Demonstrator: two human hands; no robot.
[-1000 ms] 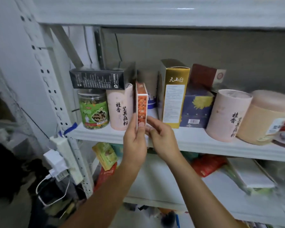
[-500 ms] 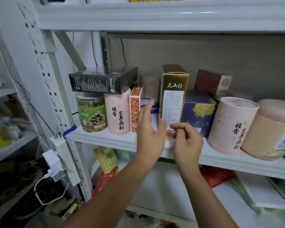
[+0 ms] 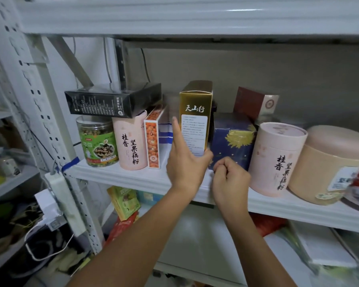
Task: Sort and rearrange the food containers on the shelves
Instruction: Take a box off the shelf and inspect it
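Note:
On the white middle shelf [image 3: 120, 179] a tall gold box [image 3: 195, 112] stands between a slim orange-printed box [image 3: 152, 139] and a navy box with a gold flower [image 3: 232, 139]. My left hand [image 3: 184, 162] grips the gold box's lower part, index finger up its left side and thumb at its right bottom corner. My right hand [image 3: 230, 179] is a loose fist with nothing in it, just in front of the navy box. The orange box stands free against a pink canister [image 3: 131, 141].
A green-labelled jar [image 3: 96, 141] and a black box [image 3: 112, 102] on top fill the shelf's left end. A maroon box [image 3: 255, 102], another pink canister [image 3: 276, 158] and a tan tub [image 3: 327, 164] stand to the right. A power strip [image 3: 64, 201] hangs on the upright.
Both hands let go of the orange box, which now stands beside the pink canister. My left hand moved right onto the gold box; my right hand closed into a fist.

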